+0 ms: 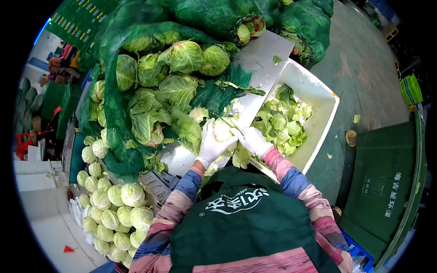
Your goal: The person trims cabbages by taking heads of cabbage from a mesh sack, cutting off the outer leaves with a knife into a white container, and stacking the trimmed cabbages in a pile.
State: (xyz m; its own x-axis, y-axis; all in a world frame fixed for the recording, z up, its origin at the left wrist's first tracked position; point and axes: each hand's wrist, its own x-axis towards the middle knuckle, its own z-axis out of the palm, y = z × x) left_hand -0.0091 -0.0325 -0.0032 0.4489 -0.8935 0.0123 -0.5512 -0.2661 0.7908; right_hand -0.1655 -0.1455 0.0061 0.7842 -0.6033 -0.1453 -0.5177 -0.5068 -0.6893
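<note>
A pale, stripped cabbage (222, 130) sits in my white-gloved left hand (212, 144), whose fingers wrap its left and lower side. My right hand (251, 139), also gloved, is closed at the cabbage's right side. A thin dark line runs from its fingers across the cabbage top, and I cannot tell what that hand grips. Loose green leaves (185, 127) lie left of the cabbage, one blurred. Beyond my hands, untrimmed cabbages (182, 57) spill from an opened green mesh bag (119, 150) onto the metal table (261, 57).
Leaf trimmings (284, 125) fill part of a white bin (325, 107) on the right. Stripped cabbages (116, 218) are piled at lower left beside a grey brush (157, 185). Full mesh bags (205, 18) stand behind. A large green bin (378, 182) stands at far right.
</note>
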